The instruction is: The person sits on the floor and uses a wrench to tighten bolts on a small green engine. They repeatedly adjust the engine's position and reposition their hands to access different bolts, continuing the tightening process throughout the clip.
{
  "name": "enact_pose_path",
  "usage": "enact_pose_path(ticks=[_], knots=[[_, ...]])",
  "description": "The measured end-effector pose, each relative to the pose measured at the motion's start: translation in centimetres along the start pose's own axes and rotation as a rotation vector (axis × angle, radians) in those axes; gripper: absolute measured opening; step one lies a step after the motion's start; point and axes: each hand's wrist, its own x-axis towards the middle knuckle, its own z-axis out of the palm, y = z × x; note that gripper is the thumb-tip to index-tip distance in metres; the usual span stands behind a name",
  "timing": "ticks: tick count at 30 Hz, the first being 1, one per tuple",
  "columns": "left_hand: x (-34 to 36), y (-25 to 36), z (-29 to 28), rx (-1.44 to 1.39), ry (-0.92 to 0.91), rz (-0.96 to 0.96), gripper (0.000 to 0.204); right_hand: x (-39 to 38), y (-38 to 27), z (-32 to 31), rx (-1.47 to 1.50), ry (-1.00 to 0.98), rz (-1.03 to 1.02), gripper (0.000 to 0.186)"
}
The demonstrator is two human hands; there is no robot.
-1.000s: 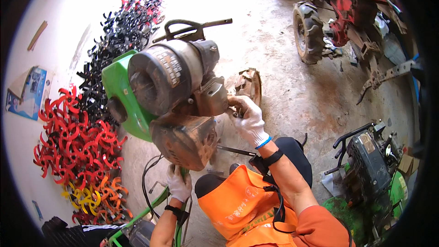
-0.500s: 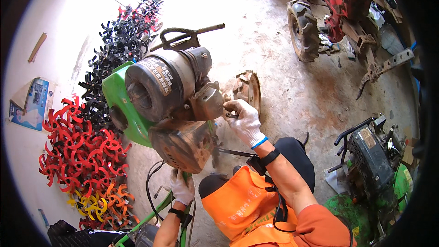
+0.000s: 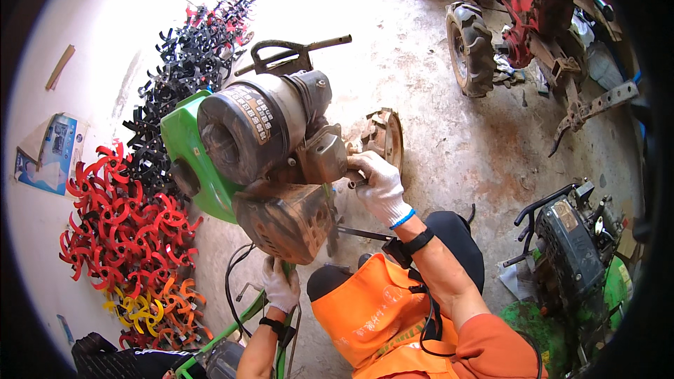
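Observation:
A dirty engine with a black round cover (image 3: pixel 232 126) and a green shroud (image 3: pixel 193 161) sits at the centre, part of a walk-behind tiller. My right hand (image 3: pixel 380 186), in a white glove with a blue cuff, is closed at the engine's right side, beside a dusty box-shaped housing (image 3: pixel 326 158). A short dark tube end shows by its fingers; what they grip is mostly hidden. Below the slotted, mud-stained muffler guard (image 3: pixel 281 221), my gloved left hand (image 3: pixel 281 286) is wrapped round a green handlebar tube (image 3: pixel 288 267). A lugged wheel (image 3: pixel 386 142) stands behind my right hand.
Piles of red tiller blades (image 3: pixel 126 224), black blades (image 3: pixel 168 84), and a few yellow and orange ones lie along the left wall. A red tractor (image 3: pixel 519 14) with a lugged tyre (image 3: pixel 469 49) stands at upper right. Another green machine (image 3: pixel 572 238) is at lower right.
The engine appears slightly further right in view, as does most of the scene. My right hand has shifted slightly with it, still at the same spot on the engine. My left hand keeps its hold.

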Motion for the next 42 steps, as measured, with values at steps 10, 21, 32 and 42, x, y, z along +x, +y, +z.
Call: enact_pose_path(ticks=[10,21,32,42], knots=[[0.1,-0.2,0.1,-0.019,0.011,0.007,0.07,-0.2,0.3,0.3,0.048,0.02,0.031,0.032],[0.1,-0.3,0.2,0.012,0.015,0.01,0.072,-0.4,0.8,0.3,0.062,-0.006,0.029,0.037],[0.2,-0.6,0.3,0.035,-0.03,-0.01,0.073,0.2,-0.8,-0.2,0.095,0.077,-0.015,0.041],[0.0,0.6,-0.8,-0.102,-0.002,-0.039,0.073,-0.4,-0.3,0.7,0.165,0.047,0.16,0.029]])
